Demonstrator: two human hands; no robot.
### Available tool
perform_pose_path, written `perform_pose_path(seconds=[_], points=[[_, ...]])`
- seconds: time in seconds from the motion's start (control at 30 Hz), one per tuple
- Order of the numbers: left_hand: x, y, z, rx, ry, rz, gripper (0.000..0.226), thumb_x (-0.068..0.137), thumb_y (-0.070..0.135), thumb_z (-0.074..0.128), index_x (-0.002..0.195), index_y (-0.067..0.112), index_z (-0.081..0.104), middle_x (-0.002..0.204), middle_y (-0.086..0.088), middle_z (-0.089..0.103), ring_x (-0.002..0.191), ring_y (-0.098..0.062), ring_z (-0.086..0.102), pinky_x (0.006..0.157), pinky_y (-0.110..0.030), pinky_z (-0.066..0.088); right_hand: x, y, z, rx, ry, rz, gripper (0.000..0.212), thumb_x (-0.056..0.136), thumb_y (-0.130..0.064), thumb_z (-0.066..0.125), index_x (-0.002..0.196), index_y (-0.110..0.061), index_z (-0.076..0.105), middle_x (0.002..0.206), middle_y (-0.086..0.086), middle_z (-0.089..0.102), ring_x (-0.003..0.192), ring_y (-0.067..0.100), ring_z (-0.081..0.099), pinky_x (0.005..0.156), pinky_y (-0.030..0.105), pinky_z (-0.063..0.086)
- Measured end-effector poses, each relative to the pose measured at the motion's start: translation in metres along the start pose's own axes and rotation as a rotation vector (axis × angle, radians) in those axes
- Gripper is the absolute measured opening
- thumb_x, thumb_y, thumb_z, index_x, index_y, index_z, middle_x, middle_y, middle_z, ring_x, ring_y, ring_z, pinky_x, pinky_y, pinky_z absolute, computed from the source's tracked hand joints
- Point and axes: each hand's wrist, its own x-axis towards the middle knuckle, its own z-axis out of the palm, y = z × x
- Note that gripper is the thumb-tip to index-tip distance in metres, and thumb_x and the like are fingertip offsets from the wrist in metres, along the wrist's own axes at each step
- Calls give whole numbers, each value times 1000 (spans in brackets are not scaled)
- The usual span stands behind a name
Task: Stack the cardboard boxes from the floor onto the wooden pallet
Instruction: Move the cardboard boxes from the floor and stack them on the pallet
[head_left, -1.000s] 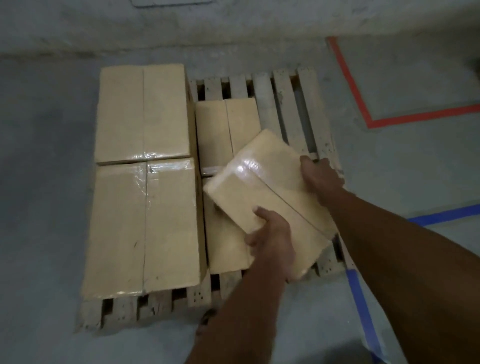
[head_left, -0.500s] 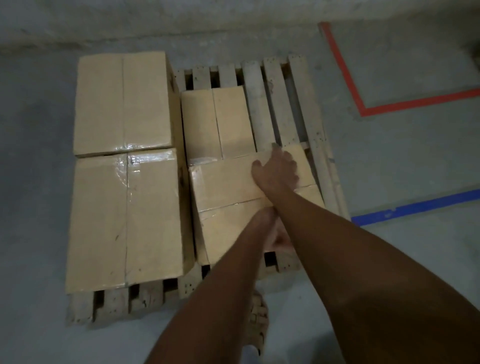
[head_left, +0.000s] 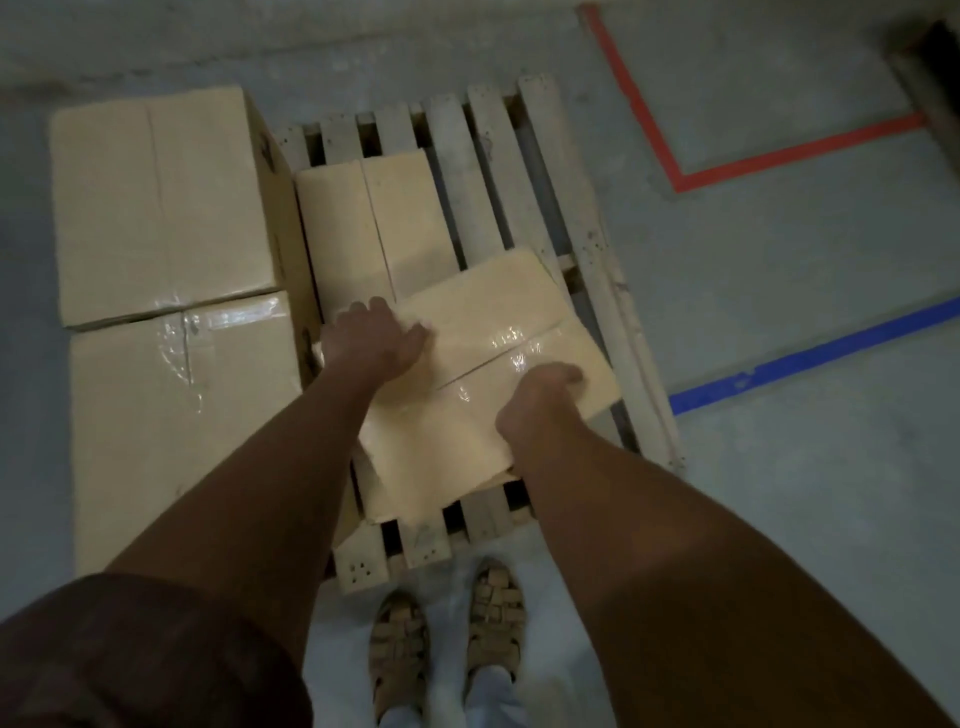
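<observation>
On the wooden pallet (head_left: 524, 171), skewed cardboard box (head_left: 483, 384), left hand (head_left: 376, 335) flat, fingers spread, right hand (head_left: 535, 402) curled gripping its near edge.

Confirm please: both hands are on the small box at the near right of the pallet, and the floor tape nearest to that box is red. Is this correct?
Not quite. The head view shows the left hand and right hand on the small box at the near right of the pallet, but the nearest floor tape is the blue tape. The red tape lies farther away.
</observation>
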Motion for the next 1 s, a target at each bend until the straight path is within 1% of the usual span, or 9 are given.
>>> perform_pose_path(seconds=[0.2,0.37,0.5,0.67,0.77,0.87,0.9,0.93,1.0], points=[[-29,0,3,-293,-177,-274,103,95,77,4,152,-1,39,158,-26,37,146,-41,37,117,-47,29,-29,-47,-41,77,-215,-120,84,92,-71,33,147,-9,47,140,14,56,117,35,57,106,50,45],[-12,-1,1,-1212,-224,-411,104,86,88,21,161,16,23,163,-13,33,144,-37,40,119,-52,32,-42,-45,-36,14,-370,-140,101,74,-81,39,151,-15,41,134,12,56,114,35,55,108,54,41],[-18,5,-28,-1609,3,-706,101,83,90,29,156,20,36,155,-2,45,131,-33,51,113,-46,36,-50,-49,-25,237,-313,-29,100,75,-88,31,149,-22,42,136,9,57,114,35,56,110,54,40],[-29,-1,-77,-1890,226,-707,107,81,92,24,154,15,39,153,-7,49,138,-37,47,116,-55,35,-81,-69,-42,488,-287,-84,85,89,-80,26,131,-15,60,129,10,65,110,33,61,107,51,45],[-40,1,-96,-2045,416,-623,90,90,84,25,117,9,67,122,-10,69,112,-32,62,108,-44,44,-100,-83,-56,675,-275,-105,85,91,-78,33,122,-7,66,125,11,67,109,30,61,103,47,49],[-48,-6,-98,-2121,502,-686,67,94,78,30,69,19,49,73,1,57,68,-18,52,79,-32,46,-109,-89,-66,815,-282,-121,61,98,-67,40,94,-11,64,90,6,70,82,21,62,90,37,50],[-52,-9,-96,-2159,509,-688,65,94,77,33,68,19,45,71,1,54,66,-18,50,74,-31,46,-109,-87,-68,885,-303,-99,56,98,-65,41,83,-11,40,83,4,67,78,19,61,90,37,49],[-54,-12,-91,-2205,510,-685,63,94,77,37,69,19,45,73,1,54,68,-19,53,74,-30,49,-105,-82,-69,912,-317,-101,73,98,-64,42,129,2,42,82,4,68,78,20,61,90,37,48],[-57,-19,-76,-2294,487,-671,61,93,76,42,69,20,42,73,2,53,73,-22,55,85,-33,52,-102,-67,-66,912,-336,-128,76,97,-66,43,116,4,64,98,8,74,83,23,66,92,36,51]])
